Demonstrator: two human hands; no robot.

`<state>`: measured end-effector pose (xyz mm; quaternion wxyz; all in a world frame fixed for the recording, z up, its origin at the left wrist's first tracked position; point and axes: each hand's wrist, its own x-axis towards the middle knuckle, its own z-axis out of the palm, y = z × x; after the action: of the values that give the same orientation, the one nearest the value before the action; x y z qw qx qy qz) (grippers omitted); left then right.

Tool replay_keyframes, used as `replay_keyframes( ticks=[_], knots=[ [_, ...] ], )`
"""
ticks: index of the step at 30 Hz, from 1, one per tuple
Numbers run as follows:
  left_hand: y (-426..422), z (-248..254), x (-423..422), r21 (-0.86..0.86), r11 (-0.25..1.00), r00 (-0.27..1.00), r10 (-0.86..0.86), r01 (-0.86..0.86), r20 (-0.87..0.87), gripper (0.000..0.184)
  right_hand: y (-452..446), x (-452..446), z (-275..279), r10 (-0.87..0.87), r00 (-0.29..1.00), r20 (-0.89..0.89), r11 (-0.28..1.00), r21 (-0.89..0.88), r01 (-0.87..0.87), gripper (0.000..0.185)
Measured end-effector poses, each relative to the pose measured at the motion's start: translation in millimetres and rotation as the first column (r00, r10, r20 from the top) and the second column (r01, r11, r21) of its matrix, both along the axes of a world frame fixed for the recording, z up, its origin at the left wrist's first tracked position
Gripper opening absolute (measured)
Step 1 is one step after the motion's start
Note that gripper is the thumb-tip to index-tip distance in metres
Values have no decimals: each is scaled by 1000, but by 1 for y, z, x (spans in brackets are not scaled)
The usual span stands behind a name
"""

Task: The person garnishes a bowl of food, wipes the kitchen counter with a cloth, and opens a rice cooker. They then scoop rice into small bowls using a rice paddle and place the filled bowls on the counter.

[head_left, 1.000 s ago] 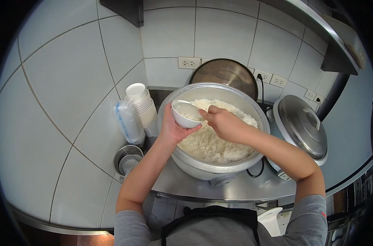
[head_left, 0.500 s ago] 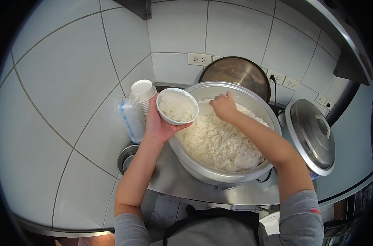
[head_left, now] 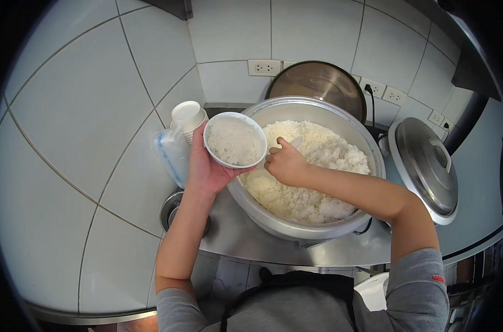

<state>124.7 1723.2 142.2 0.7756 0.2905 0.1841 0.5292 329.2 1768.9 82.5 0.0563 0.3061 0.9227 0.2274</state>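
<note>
My left hand (head_left: 211, 166) holds a white bowl (head_left: 207, 145) filled with cooked rice, tilted toward me over the left rim of a large metal pot (head_left: 312, 228). Loose white rice (head_left: 318, 191) fills much of that pot. Over the rice, close to the bowl's right side, my right hand (head_left: 287, 164) is closed around a whitish, translucent rice paddle (head_left: 296, 143). One end of the paddle sticks up past the fingers; most of it is hidden by the hand.
Stacked white paper bowls (head_left: 187, 115) and a clear plastic sleeve (head_left: 173, 155) stand at the left. Below them is a metal container (head_left: 169, 210). A round lid (head_left: 318, 83) leans behind the pot. At the right sits a lidded cooker (head_left: 423, 166), near wall outlets with a plugged-in cord.
My right hand has come from the far side of the rice toward me and left, up to the bowl. The bowl stays in my left hand, and the camera view has shifted slightly.
</note>
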Motion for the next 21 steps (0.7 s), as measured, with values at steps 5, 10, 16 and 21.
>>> replay_keyframes(
  ticks=[5,10,16,21],
  knots=[
    [-7,3,18,-17,999,999,-50,50,2,58,-33,16,3,112,991,-72,993,-30,-115,9],
    [-15,9,31,-17,995,995,-101,101,17,57,-57,45,12,176,983,-57,978,-108,-181,6],
    [-24,6,40,19,985,985,-169,169,16,59,-71,80,37,29,990,-141,927,-366,-80,6],
    [-29,-5,41,-46,990,991,-134,133,0,61,-65,108,42,-341,907,-248,760,-641,110,13]
  ],
)
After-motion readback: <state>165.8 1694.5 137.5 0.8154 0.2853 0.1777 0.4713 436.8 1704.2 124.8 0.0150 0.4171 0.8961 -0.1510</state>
